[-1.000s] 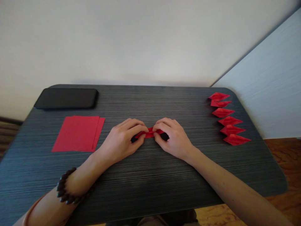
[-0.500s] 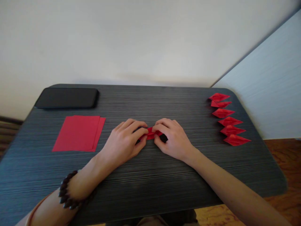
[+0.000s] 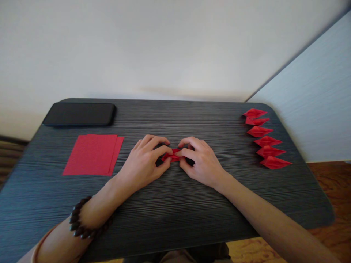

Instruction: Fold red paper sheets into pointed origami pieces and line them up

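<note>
A small folded red paper boat (image 3: 174, 157) lies at the middle of the dark table (image 3: 170, 208), partly hidden by fingers. From the left, my left hand (image 3: 146, 159) pinches it between thumb and index finger. My right hand (image 3: 201, 159) grips its other side with thumb and index finger, the remaining fingers curled above. Over on the right, several finished red paper boats (image 3: 268, 141) stand in a column. A stack of square red paper sheets (image 3: 91, 155) lies left of my left hand.
A black phone (image 3: 79, 114) rests at the back left corner of the table. Behind the table rises a white wall (image 3: 164, 47), and a pale panel (image 3: 315, 95) stands at the right. A dark bead bracelet (image 3: 78, 219) circles my left wrist.
The index fingers have shifted inward along the paper boat's middle, and the other fingers have lifted slightly off. Both hands stay in nearly the same place.
</note>
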The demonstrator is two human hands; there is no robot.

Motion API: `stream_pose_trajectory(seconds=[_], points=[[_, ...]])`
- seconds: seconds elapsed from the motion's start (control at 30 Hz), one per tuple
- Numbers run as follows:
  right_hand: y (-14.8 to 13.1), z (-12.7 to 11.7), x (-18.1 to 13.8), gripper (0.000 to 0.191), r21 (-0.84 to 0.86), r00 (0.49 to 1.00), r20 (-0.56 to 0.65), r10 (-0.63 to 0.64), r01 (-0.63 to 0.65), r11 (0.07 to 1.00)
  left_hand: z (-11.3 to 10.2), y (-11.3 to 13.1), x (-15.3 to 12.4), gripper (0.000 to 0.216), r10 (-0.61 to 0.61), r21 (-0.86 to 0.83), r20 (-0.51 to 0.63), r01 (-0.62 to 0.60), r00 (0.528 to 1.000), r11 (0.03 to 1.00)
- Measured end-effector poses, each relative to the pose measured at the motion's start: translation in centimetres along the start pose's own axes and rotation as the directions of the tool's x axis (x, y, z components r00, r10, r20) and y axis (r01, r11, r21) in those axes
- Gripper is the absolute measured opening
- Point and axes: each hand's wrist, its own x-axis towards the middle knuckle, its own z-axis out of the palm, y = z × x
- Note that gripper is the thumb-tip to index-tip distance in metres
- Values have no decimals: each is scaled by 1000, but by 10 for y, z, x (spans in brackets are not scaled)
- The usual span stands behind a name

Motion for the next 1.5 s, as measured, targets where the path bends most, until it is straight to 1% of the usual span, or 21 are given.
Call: stream_pose_trajectory(seconds=[0.23,0.5,0.8,0.9,1.0,1.03,1.1,1.17,1.23,1.3,1.33,1.37,1.4,1.5], points=[[-3,1,3,15,47,998,-8,59,-59,997,3,-3,-2,16,97,-68,-60,-101,994,993],[-2,3,2,11,84,997,-22,79,-76,994,3,-1,-2,14,59,-76,-61,-64,996,995],[-2,2,3,8,93,996,-24,90,-87,992,5,-3,-1,14,56,-87,-52,-60,997,994],[-1,2,2,9,105,996,-28,89,-86,991,4,-7,0,15,93,-138,-42,-98,995,986],[0,2,2,12,132,994,-56,98,-90,987,-2,-18,2,22,177,-240,17,-168,984,956],[1,2,2,13,146,992,-68,104,-93,985,-4,-22,2,25,191,-280,37,-174,981,944],[4,-1,2,14,175,992,-76,105,-90,980,-7,-30,3,23,182,-339,36,-159,983,927],[8,-5,3,14,209,996,-50,79,-67,976,-8,-35,3,16,155,-373,21,-136,988,918],[15,-10,4,16,256,1000,2,24,-24,967,-8,-36,4,13,129,-387,7,-116,992,915],[24,-15,3,24,317,999,36,-36,23,948,-8,-36,4,12,107,-389,-8,-102,994,916],[29,-18,3,29,340,998,50,-39,19,940,-8,-35,4,12,98,-389,-15,-96,995,916],[34,-19,2,32,368,999,33,-23,9,930,-8,-35,4,12,86,-390,-20,-87,996,917],[37,-21,1,33,394,999,36,-5,-10,919,-8,-35,4,13,71,-393,-23,-74,997,917],[42,-21,-2,23,403,999,7,33,-33,915,-8,-36,4,15,25,-410,-16,-30,1000,912]])
